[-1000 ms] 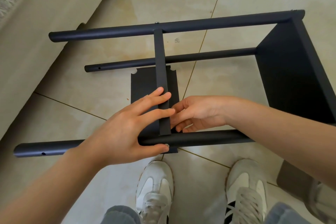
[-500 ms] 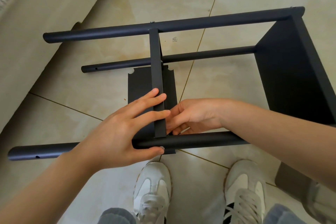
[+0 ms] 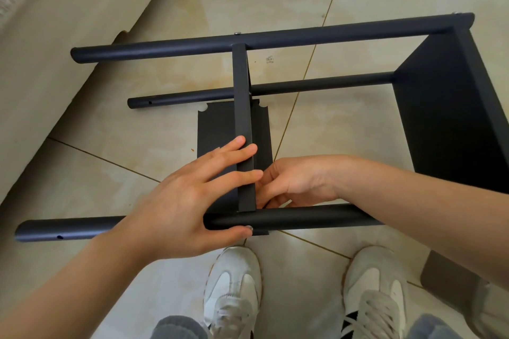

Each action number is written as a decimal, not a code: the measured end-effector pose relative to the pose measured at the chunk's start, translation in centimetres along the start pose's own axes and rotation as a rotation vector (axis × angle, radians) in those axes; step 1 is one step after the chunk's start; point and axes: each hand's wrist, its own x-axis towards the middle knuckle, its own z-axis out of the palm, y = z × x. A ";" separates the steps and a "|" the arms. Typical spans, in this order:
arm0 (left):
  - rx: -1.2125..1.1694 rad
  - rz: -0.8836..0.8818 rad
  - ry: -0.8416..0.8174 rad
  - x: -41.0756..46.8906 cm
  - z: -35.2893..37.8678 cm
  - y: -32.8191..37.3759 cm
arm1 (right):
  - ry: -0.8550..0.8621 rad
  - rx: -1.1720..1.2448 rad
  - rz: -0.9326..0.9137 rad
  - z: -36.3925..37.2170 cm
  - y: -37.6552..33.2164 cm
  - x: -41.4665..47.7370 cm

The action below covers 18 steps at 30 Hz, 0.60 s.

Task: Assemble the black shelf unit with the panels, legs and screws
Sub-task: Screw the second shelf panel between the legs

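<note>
The black shelf unit lies on its side on the tiled floor. The near leg (image 3: 303, 219), middle leg (image 3: 316, 85) and far leg (image 3: 303, 36) run left to right into the end panel (image 3: 446, 124). A middle panel (image 3: 242, 107), seen edge-on, spans from the far leg to the near leg. My left hand (image 3: 190, 201) lies over the near leg, its straight fingers across the panel's edge and its thumb pressing a silver screw (image 3: 249, 227) against the leg. My right hand (image 3: 297, 181) curls its fingers against the panel's right face; the fingertips are hidden.
A loose black panel (image 3: 217, 129) lies flat on the floor under the frame. A beige sofa (image 3: 55, 36) runs along the left. My two white shoes (image 3: 234, 283) stand just below the near leg. A grey object (image 3: 446, 275) sits at the right edge.
Both hands stay on the middle panel and near leg. Only the view has drifted a little.
</note>
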 end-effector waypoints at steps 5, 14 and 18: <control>0.020 0.002 0.000 0.1 0.0 0.0 | -0.013 0.013 0.010 -0.1 -0.1 -0.3; -0.010 -0.001 0.016 0.0 0.0 0.2 | -0.005 -0.027 0.021 0.1 0.0 -0.1; -0.019 0.002 0.020 0.0 0.0 0.2 | -0.018 -0.036 0.013 0.3 0.0 0.2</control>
